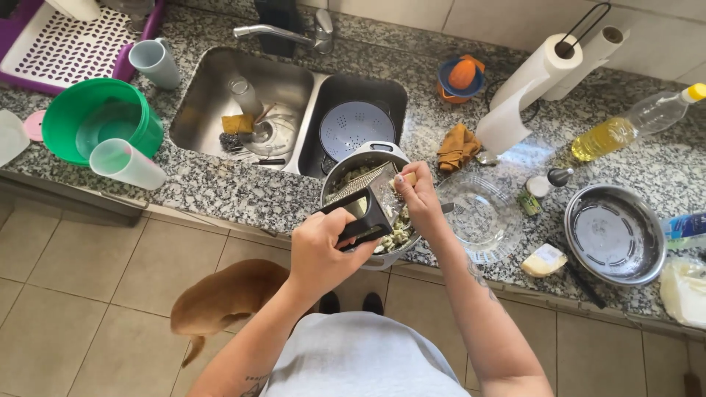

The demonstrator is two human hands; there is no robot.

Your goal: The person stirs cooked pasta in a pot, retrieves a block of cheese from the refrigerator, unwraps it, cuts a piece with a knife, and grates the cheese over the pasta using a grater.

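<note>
Gripping the black handle of a flat grater (365, 192), the left hand (322, 246) is tilting it over a metal pot (351, 163) of pale food at the counter edge; the right hand (419, 197) is pinching a small cheese piece (409, 179) against the blade; a glass bowl (478, 215) is sitting just right; a brown dog (224, 294) is standing below.

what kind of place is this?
Most likely a home kitchen: a granite counter with a double steel sink, a paper towel roll, an oil bottle, and someone grating over a pot.
</note>
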